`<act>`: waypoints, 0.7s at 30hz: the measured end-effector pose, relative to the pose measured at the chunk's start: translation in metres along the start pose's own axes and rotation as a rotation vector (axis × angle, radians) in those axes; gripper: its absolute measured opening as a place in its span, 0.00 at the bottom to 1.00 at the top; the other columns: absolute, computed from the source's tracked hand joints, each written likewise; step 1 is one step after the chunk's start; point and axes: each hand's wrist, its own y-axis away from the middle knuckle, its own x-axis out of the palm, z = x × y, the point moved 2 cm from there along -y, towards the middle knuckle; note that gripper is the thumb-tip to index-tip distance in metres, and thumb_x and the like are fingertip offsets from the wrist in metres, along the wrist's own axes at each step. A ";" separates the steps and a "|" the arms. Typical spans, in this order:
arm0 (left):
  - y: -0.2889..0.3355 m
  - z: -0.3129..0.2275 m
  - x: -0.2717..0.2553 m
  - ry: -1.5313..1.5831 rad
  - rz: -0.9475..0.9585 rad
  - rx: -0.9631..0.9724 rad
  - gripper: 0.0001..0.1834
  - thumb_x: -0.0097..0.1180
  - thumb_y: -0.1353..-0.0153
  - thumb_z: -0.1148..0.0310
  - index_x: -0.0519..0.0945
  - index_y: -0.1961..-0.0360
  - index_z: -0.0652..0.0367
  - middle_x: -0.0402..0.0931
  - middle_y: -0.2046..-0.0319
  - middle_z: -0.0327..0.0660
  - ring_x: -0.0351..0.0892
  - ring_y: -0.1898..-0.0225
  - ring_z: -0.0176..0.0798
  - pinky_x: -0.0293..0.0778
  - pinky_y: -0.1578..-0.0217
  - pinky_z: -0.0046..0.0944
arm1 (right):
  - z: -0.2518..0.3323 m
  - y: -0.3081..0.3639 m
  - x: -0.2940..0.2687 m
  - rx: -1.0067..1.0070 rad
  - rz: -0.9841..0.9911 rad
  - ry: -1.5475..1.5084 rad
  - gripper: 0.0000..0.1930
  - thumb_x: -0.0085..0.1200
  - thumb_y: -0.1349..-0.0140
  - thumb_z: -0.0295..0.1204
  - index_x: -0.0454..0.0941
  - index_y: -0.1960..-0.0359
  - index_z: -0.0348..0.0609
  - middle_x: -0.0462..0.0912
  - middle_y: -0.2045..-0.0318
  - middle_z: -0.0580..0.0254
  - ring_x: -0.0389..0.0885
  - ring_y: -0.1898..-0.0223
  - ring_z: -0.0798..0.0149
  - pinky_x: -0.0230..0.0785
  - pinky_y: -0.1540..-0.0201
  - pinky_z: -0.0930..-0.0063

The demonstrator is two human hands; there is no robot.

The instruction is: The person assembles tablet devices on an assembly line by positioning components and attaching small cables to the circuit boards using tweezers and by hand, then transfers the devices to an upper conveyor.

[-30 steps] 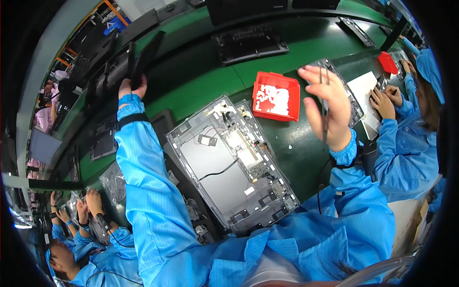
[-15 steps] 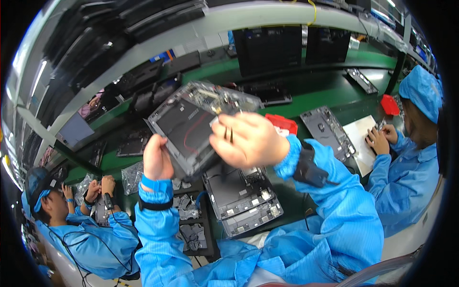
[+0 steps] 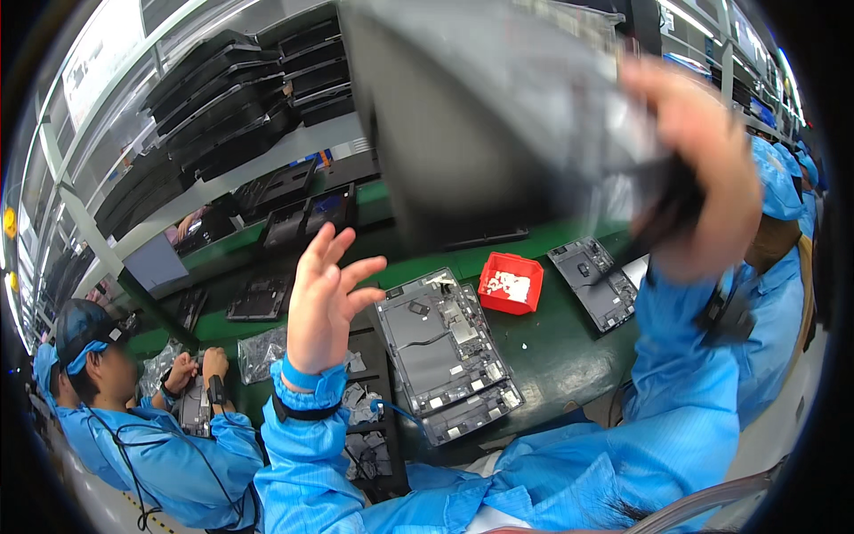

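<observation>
My right hand (image 3: pixel 703 160), raised at the upper right and smeared by motion, grips the edge of an opened dark tablet (image 3: pixel 445 116). The tablet is large, tilted and blurred; a board area shows along its far edge. My left hand (image 3: pixel 325 307) is lifted with fingers spread and holds nothing, apart from the tablet. Below it on the green bench lie opened grey tablet housings (image 3: pixel 436 347), one overlapping another. Whether tweezers are still in my right hand is hidden by the blur.
A red bin (image 3: pixel 511 283) of small white pieces stands right of the housings, with another opened housing (image 3: pixel 596 285) beyond. A black compartment tray (image 3: pixel 378 356) holds crumpled pieces near my left forearm. Co-workers sit at both sides; a rack (image 3: pixel 240 80) holds stacked dark panels.
The tablet has swung up and to the right in my right hand, away from my left. My left hand has let go of it and opened. The red bin and housings are now uncovered.
</observation>
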 end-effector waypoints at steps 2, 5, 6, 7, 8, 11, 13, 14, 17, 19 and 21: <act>0.008 0.010 -0.007 0.012 -0.003 -0.040 0.31 0.43 0.41 0.67 0.52 0.37 0.57 0.49 0.39 0.50 0.66 0.47 0.50 0.72 0.58 0.42 | -0.029 -0.024 0.011 -0.043 -0.153 0.384 0.10 0.57 0.47 0.31 0.72 0.72 0.37 0.78 0.67 0.52 0.79 0.66 0.53 0.72 0.63 0.69; 0.030 0.027 -0.029 -0.050 -0.114 -0.062 0.28 0.44 0.42 0.68 0.56 0.40 0.60 0.54 0.40 0.48 0.67 0.48 0.49 0.73 0.59 0.40 | -0.054 -0.081 0.079 -0.154 -0.203 0.302 0.12 0.52 0.55 0.19 0.71 0.66 0.43 0.78 0.72 0.56 0.78 0.70 0.57 0.69 0.69 0.69; 0.040 0.031 -0.040 -0.052 -0.144 -0.075 0.28 0.44 0.43 0.69 0.57 0.40 0.61 0.55 0.41 0.48 0.67 0.48 0.49 0.73 0.59 0.39 | -0.055 -0.093 0.101 -0.160 -0.162 0.317 0.10 0.51 0.54 0.22 0.70 0.66 0.44 0.77 0.74 0.57 0.78 0.72 0.57 0.69 0.71 0.68; 0.045 0.038 -0.046 -0.038 -0.151 -0.094 0.27 0.44 0.43 0.70 0.58 0.42 0.61 0.55 0.41 0.47 0.67 0.49 0.49 0.73 0.59 0.39 | -0.059 -0.103 0.120 -0.170 -0.109 0.350 0.09 0.49 0.52 0.25 0.70 0.67 0.45 0.76 0.77 0.59 0.78 0.75 0.58 0.68 0.74 0.67; 0.041 0.044 -0.038 -0.011 -0.105 -0.115 0.26 0.43 0.44 0.71 0.59 0.43 0.61 0.56 0.42 0.47 0.68 0.49 0.49 0.73 0.59 0.40 | -0.069 -0.114 0.117 -0.161 -0.019 0.347 0.08 0.48 0.51 0.26 0.70 0.67 0.44 0.76 0.77 0.59 0.78 0.74 0.58 0.69 0.74 0.68; 0.053 0.051 -0.049 -0.044 -0.166 -0.152 0.24 0.41 0.46 0.76 0.60 0.46 0.62 0.58 0.43 0.46 0.69 0.50 0.47 0.73 0.59 0.39 | -0.078 -0.128 0.180 -0.185 -0.023 0.283 0.07 0.47 0.50 0.27 0.71 0.68 0.43 0.76 0.78 0.59 0.78 0.74 0.58 0.69 0.74 0.67; 0.060 0.054 -0.050 -0.067 -0.183 -0.163 0.23 0.40 0.46 0.78 0.61 0.47 0.63 0.59 0.44 0.46 0.69 0.50 0.46 0.74 0.60 0.38 | -0.089 -0.131 0.215 -0.231 -0.088 0.288 0.07 0.46 0.50 0.27 0.71 0.68 0.43 0.76 0.80 0.59 0.79 0.74 0.58 0.69 0.73 0.67; 0.080 0.054 -0.072 -0.112 -0.309 -0.167 0.23 0.41 0.46 0.78 0.60 0.46 0.63 0.58 0.44 0.46 0.69 0.50 0.46 0.74 0.59 0.38 | -0.066 -0.136 0.276 -0.178 -0.065 0.174 0.07 0.46 0.50 0.27 0.72 0.69 0.43 0.76 0.80 0.59 0.79 0.74 0.58 0.70 0.73 0.66; 0.087 0.060 -0.068 -0.124 -0.304 -0.171 0.23 0.42 0.45 0.77 0.60 0.46 0.63 0.57 0.44 0.47 0.68 0.49 0.45 0.74 0.60 0.38 | -0.081 -0.134 0.317 -0.065 -0.013 0.142 0.05 0.47 0.48 0.29 0.73 0.71 0.44 0.78 0.79 0.55 0.79 0.73 0.55 0.71 0.71 0.62; 0.092 0.066 -0.069 -0.131 -0.319 -0.151 0.23 0.41 0.45 0.78 0.60 0.46 0.63 0.57 0.44 0.47 0.68 0.49 0.45 0.74 0.60 0.38 | -0.099 -0.121 0.345 0.022 0.019 0.058 0.06 0.50 0.47 0.32 0.74 0.72 0.44 0.78 0.77 0.52 0.79 0.72 0.51 0.71 0.69 0.60; 0.093 0.071 -0.074 -0.133 -0.332 -0.156 0.23 0.41 0.46 0.78 0.60 0.46 0.63 0.57 0.44 0.47 0.68 0.49 0.45 0.74 0.60 0.38 | -0.102 -0.121 0.341 0.071 0.112 0.027 0.07 0.51 0.48 0.33 0.74 0.72 0.44 0.79 0.77 0.52 0.79 0.71 0.51 0.71 0.69 0.60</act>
